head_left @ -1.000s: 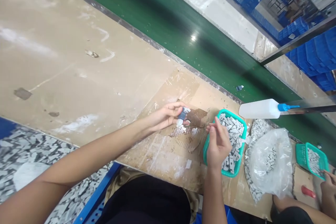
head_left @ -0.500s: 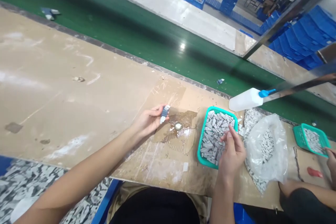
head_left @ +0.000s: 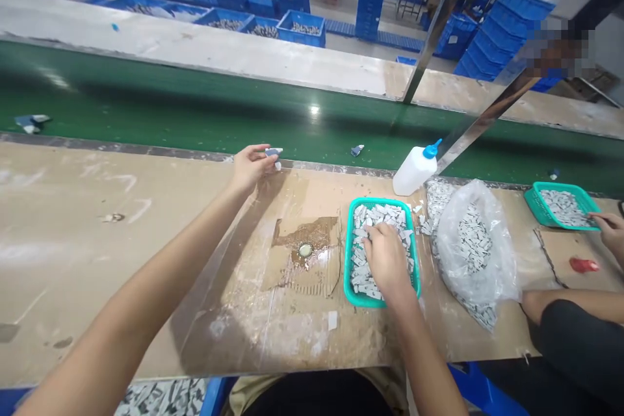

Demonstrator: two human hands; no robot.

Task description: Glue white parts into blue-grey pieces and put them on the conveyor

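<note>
My left hand [head_left: 249, 166] is stretched out to the far edge of the workbench beside the green conveyor belt [head_left: 205, 110]. Its fingers pinch a small blue and white part [head_left: 273, 153]. My right hand [head_left: 386, 259] rests fingers down inside a teal basket [head_left: 347, 270] full of small grey pieces; whether it grips one is hidden. Between the hands lies a brown glue-stained cardboard patch [head_left: 307, 253] with a small wet blob of glue.
A white squeeze bottle with a blue nozzle [head_left: 415, 169] stands behind the basket. A clear plastic bag of grey pieces [head_left: 472, 240] lies to the right. Another person's hand [head_left: 609, 231] reaches to a second teal basket [head_left: 560, 205]. Small parts lie on the belt.
My left hand has carried the small part from the glue patch away to the belt edge. My right hand has dropped from above the basket down into the grey pieces.
</note>
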